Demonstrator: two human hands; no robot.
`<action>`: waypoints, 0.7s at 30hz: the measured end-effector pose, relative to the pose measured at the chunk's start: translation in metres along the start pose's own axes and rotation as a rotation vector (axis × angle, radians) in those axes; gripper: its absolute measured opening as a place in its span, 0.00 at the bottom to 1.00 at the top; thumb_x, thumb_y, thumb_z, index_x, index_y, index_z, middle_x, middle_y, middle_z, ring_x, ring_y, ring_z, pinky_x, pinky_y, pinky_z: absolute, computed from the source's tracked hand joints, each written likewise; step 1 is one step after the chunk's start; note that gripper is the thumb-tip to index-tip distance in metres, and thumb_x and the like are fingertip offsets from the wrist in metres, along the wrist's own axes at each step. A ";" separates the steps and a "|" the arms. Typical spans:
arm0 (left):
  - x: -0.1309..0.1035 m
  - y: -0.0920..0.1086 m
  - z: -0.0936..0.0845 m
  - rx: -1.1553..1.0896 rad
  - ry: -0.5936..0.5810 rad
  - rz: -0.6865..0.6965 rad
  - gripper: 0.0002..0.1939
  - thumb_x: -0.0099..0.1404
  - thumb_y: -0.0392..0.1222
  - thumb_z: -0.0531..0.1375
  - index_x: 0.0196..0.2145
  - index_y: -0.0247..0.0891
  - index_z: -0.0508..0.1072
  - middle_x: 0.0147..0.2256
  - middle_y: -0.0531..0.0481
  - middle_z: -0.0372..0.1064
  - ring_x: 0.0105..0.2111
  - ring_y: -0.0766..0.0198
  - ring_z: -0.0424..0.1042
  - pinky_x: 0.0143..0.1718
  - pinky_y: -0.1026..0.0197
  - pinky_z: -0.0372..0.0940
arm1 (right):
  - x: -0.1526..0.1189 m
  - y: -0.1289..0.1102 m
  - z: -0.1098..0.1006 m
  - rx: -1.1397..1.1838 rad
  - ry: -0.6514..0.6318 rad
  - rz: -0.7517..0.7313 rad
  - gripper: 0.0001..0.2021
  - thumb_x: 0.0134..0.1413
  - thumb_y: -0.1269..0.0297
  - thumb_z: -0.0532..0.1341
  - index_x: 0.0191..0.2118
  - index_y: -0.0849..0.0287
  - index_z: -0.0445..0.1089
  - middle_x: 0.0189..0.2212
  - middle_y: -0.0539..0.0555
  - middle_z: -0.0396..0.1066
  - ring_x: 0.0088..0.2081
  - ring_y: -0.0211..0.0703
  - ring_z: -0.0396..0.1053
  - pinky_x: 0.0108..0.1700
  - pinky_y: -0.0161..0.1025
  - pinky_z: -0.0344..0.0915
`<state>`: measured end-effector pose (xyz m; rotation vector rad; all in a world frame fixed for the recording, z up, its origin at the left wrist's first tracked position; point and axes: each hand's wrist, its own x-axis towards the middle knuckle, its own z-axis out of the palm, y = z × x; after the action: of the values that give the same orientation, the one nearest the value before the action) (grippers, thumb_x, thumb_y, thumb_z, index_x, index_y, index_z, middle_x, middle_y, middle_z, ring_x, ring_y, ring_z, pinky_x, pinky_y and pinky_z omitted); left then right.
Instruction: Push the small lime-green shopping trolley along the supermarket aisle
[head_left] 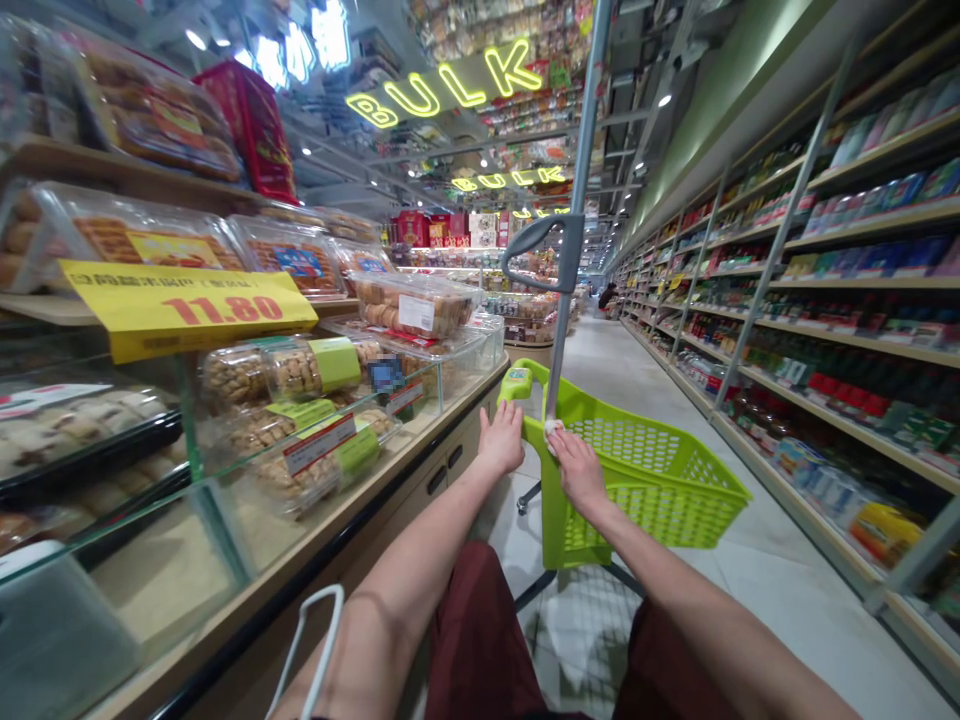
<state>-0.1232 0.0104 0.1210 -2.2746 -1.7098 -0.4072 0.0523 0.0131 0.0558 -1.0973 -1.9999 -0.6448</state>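
Note:
A lime-green plastic shopping cart [660,470] with perforated sides stands in front of my knees. My left hand [502,440] grips the green handle piece at its near left corner, fingers curled over it. My right hand [579,468] presses a small crumpled white wipe [553,428] against the cart's near rim, beside the foot of the grey pole [559,370]. Higher on that pole sits a dark grey looped handle [544,255]. The underside of my right fingers is hidden.
To the left runs a glass-edged display counter [442,430] with packaged cookies [300,370] and a yellow price sign [191,305]. Stocked shelves [847,330] line the right side. A tiled aisle [592,350] stretches ahead. A white strap [322,620] hangs by my left forearm.

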 end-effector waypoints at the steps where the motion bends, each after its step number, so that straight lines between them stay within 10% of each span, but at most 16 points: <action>1: 0.000 0.000 0.000 -0.004 -0.006 -0.007 0.36 0.54 0.39 0.52 0.60 0.33 0.46 0.63 0.42 0.39 0.62 0.53 0.36 0.57 0.36 0.36 | -0.006 0.002 0.004 0.016 0.017 0.034 0.23 0.52 0.77 0.48 0.54 0.59 0.61 0.53 0.60 0.63 0.53 0.47 0.59 0.49 0.46 0.60; 11: -0.004 -0.002 -0.002 0.016 -0.005 -0.006 0.35 0.55 0.41 0.52 0.60 0.36 0.47 0.62 0.43 0.40 0.62 0.54 0.36 0.58 0.39 0.37 | 0.015 -0.040 0.012 0.076 -0.023 0.011 0.22 0.54 0.75 0.48 0.54 0.57 0.61 0.55 0.56 0.59 0.57 0.46 0.53 0.54 0.47 0.55; 21: -0.006 -0.003 -0.003 0.024 0.020 -0.008 0.36 0.53 0.38 0.52 0.60 0.36 0.48 0.62 0.43 0.42 0.62 0.54 0.37 0.58 0.42 0.37 | -0.029 -0.013 0.015 0.040 -0.018 0.175 0.26 0.50 0.78 0.46 0.56 0.61 0.58 0.57 0.58 0.56 0.60 0.46 0.49 0.54 0.48 0.55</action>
<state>-0.1280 0.0047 0.1211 -2.2404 -1.7053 -0.4077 0.0463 0.0032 0.0228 -1.2412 -1.8972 -0.5030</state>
